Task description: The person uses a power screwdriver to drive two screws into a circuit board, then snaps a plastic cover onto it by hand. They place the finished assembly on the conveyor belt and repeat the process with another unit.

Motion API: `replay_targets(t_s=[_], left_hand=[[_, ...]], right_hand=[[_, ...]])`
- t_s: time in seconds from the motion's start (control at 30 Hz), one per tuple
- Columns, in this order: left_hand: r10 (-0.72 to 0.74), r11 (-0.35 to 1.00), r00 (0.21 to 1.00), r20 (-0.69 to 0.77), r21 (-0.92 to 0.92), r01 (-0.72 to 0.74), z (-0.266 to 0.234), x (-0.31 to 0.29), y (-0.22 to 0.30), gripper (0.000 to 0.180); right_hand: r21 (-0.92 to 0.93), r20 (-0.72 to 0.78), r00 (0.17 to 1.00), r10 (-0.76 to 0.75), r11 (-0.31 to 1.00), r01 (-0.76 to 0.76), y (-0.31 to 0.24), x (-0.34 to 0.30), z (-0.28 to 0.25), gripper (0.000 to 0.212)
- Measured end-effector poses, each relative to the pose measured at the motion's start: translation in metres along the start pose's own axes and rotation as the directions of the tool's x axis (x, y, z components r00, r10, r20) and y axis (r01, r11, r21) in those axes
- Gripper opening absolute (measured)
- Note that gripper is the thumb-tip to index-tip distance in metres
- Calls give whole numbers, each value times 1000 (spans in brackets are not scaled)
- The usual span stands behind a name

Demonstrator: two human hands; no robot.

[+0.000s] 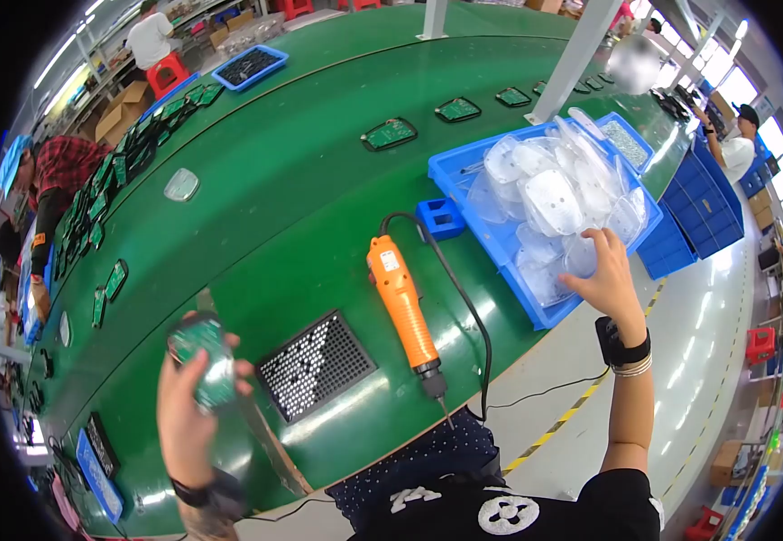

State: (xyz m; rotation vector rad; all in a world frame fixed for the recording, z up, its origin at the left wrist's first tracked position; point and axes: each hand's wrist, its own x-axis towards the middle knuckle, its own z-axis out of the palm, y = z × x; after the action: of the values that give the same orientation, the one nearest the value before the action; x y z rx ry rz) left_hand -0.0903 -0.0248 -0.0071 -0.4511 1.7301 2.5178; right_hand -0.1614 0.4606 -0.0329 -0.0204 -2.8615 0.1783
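Observation:
My left hand (184, 410) holds a green circuit board with a clear cover (204, 356) above the near edge of the green conveyor table (274, 207). My right hand (610, 279) reaches into a blue tray (450, 176) full of several clear plastic covers (549, 198); its fingers touch a cover at the tray's near corner. An orange electric screwdriver (402, 307) lies on the table between my hands, its black cable curving back. A black perforated screw plate (315, 365) sits just right of my left hand.
Several green circuit boards (390, 133) lie along the belt's far side and left edge. A small blue holder (439, 218) sits by the tray. Stacked blue bins (694, 216) stand at right. Other workers sit at far left, far back and far right.

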Motion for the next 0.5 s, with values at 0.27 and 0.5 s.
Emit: replay_targets(t_s=[0.27,0.5], left_hand=[[-164,827,941,294,-479,294,90,-55,-63,50],[8,863,899,438,-458,215,117,-57,-74,62]], right_hand=[[322,-261,960,103,947,-14,-15,-4,-7,79],[660,-493,605,-625,184,728,-169,-72,-38,86]])
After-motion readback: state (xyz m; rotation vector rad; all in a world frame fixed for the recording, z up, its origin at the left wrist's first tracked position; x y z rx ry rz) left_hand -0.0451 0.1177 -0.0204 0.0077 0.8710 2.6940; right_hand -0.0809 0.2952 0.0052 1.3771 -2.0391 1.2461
